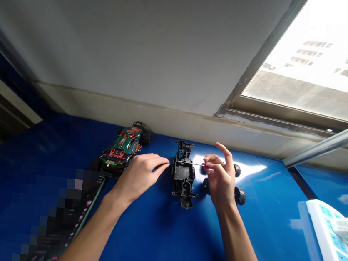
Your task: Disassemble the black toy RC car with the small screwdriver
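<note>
A slim screwdriver (198, 164) with a red part near the fingers is pinched in my right hand (220, 175), its index finger raised. Its thin metal shaft lies level, pointing left across a black plastic toy-car chassis (183, 173). At the chassis's left side, my left hand (146, 171) has thumb and forefinger pressed together; whatever is between them is too small to make out. The chassis rests lengthwise on the blue table (149, 236). Black wheels (240, 196) sit beside and partly behind my right hand.
A green and orange toy car (123, 148) stands to the left near the wall. Below it, a dark-screened device (79, 216) lies beside my left forearm. A white power strip (326, 244) with blue sockets is at the right. The window (318, 80) is behind.
</note>
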`<action>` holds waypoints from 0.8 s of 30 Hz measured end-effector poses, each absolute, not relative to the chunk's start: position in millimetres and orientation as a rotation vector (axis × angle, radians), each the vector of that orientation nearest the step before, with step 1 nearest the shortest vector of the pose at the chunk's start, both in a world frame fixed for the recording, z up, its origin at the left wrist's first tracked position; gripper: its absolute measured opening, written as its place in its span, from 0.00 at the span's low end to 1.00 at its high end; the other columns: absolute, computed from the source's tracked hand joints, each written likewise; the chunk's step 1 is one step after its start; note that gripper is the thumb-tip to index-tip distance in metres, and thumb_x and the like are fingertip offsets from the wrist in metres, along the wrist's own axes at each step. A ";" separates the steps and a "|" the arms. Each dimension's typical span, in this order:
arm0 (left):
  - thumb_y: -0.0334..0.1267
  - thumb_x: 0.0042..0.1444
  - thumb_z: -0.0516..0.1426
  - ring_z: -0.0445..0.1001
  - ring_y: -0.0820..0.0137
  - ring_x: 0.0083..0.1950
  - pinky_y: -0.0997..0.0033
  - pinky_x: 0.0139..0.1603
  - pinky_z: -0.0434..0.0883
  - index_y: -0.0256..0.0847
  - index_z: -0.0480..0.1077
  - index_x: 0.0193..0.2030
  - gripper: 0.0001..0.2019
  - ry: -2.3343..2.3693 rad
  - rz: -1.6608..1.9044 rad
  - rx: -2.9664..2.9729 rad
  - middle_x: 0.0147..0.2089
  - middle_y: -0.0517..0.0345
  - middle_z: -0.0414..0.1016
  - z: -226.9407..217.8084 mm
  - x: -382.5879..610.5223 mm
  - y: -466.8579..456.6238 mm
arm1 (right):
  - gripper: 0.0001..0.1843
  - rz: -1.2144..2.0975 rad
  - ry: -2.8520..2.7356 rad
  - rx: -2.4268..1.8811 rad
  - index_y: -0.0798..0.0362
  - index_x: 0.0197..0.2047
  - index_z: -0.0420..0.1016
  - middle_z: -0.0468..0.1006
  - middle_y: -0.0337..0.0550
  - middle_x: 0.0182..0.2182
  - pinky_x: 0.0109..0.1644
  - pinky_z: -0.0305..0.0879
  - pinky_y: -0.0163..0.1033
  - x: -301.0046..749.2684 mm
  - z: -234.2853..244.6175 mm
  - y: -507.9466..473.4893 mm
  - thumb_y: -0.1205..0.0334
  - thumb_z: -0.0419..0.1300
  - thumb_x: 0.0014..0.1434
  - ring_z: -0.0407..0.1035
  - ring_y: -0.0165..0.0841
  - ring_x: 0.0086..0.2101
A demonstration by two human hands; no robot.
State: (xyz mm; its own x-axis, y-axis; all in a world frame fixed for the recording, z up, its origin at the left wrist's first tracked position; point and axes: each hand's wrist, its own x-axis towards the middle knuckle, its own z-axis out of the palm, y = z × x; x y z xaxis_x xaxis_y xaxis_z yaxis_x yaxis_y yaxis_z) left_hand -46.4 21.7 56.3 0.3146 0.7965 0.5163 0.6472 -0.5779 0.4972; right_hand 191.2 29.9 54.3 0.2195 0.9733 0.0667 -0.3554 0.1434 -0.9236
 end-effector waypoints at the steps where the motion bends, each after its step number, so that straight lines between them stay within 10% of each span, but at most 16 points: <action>1: 0.28 0.64 0.65 0.84 0.63 0.42 0.63 0.48 0.79 0.40 0.84 0.43 0.05 1.374 0.989 2.404 0.42 0.55 0.87 57.3 -49.4 21.3 | 0.36 1.133 -0.841 -0.954 0.41 0.61 0.73 0.80 0.37 0.31 0.32 0.59 0.34 191.7 52.9 30.3 0.68 0.65 0.46 0.65 0.31 0.31; 24: 0.31 0.60 0.67 0.72 0.55 0.60 0.56 0.60 0.75 0.43 0.85 0.46 0.09 1.410 0.392 2.470 0.52 0.52 0.83 51.4 -53.7 20.1 | 0.37 1.123 -0.879 -0.973 0.41 0.62 0.73 0.80 0.37 0.31 0.32 0.60 0.35 196.2 49.4 31.6 0.68 0.65 0.47 0.66 0.33 0.32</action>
